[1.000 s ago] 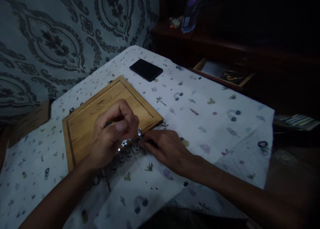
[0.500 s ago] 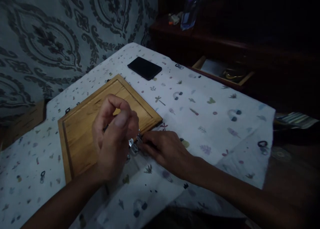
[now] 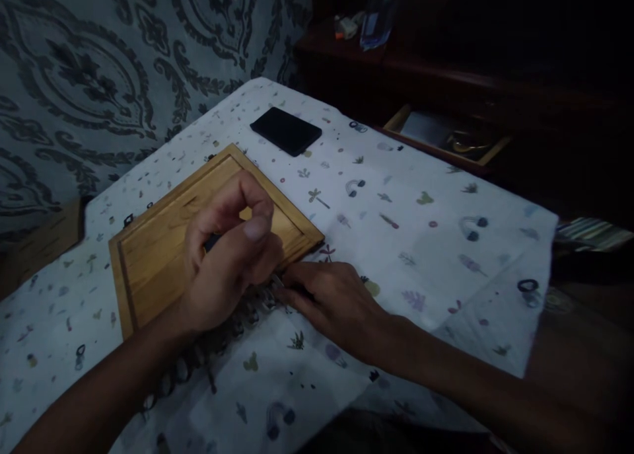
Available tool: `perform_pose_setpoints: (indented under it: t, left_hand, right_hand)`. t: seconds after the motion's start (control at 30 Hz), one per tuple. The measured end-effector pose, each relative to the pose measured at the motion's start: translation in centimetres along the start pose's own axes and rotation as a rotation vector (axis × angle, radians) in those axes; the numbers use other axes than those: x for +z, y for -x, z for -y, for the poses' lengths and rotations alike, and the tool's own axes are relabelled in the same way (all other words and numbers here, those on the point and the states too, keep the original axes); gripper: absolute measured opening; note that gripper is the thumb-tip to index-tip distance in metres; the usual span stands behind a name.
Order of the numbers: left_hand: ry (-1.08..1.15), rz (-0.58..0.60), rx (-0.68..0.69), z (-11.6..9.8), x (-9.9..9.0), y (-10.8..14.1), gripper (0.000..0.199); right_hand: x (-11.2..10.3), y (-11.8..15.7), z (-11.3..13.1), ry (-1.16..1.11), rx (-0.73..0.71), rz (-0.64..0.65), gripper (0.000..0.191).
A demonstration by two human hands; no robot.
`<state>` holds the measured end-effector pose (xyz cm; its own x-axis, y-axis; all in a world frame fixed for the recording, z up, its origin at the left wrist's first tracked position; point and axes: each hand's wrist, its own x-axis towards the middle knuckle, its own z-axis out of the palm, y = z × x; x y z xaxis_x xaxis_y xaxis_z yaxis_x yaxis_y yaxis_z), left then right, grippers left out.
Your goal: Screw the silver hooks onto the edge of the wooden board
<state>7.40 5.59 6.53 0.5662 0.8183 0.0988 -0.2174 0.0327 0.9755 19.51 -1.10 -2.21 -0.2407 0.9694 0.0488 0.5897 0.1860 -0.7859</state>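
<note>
My left hand [image 3: 230,262] is curled above the near edge of a wooden board [image 3: 168,259], thumb against the bent fingers. A dark bit of something shows inside its curl, mostly hidden. My right hand [image 3: 341,302] lies low at the board's near right corner, fingers pressed together on a small shiny metal piece [image 3: 276,281] whose kind I cannot make out. Below the left hand, a blurred row of shiny metal loops [image 3: 238,323] runs along the board's near side; the left hand and forearm cover part of it.
A black phone-like slab [image 3: 287,131] lies beyond the board on the patterned white tablecloth [image 3: 411,203]. Past the table's far right edge, a drawer [image 3: 446,137] stands pulled out. A clear bottle [image 3: 379,21] stands on dark furniture; patterned wall at left.
My left hand has shifted slightly up and right, away from the metal. More metal loops now show below it. The right hand stays at the board's corner; the view has shifted a little.
</note>
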Motion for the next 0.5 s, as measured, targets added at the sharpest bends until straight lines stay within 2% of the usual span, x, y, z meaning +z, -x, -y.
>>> perform_pose_setpoints:
  t: [0.17, 0.23, 0.37, 0.5]
  left_hand:
    - [-0.034, 0.041, -0.016, 0.1, 0.3, 0.4, 0.015]
    - [-0.036, 0.027, 0.026, -0.4, 0.2, 0.5, 0.015]
    - [-0.037, -0.109, 0.244, -2.4, -0.1, 0.7, 0.020]
    - [-0.092, -0.214, 0.237, -3.1, -0.1, 1.5, 0.019]
  right_hand:
    - [0.0, 0.1, 0.1, 0.002, -0.001, 0.003, 0.019]
    - [0.0, 0.1, 0.0, 0.001, -0.009, -0.010, 0.017]
    - [0.0, 0.1, 0.0, 0.011, -0.033, -0.028, 0.017]
    - [-0.1, -0.1, 0.1, 0.029, -0.034, -0.018, 0.019]
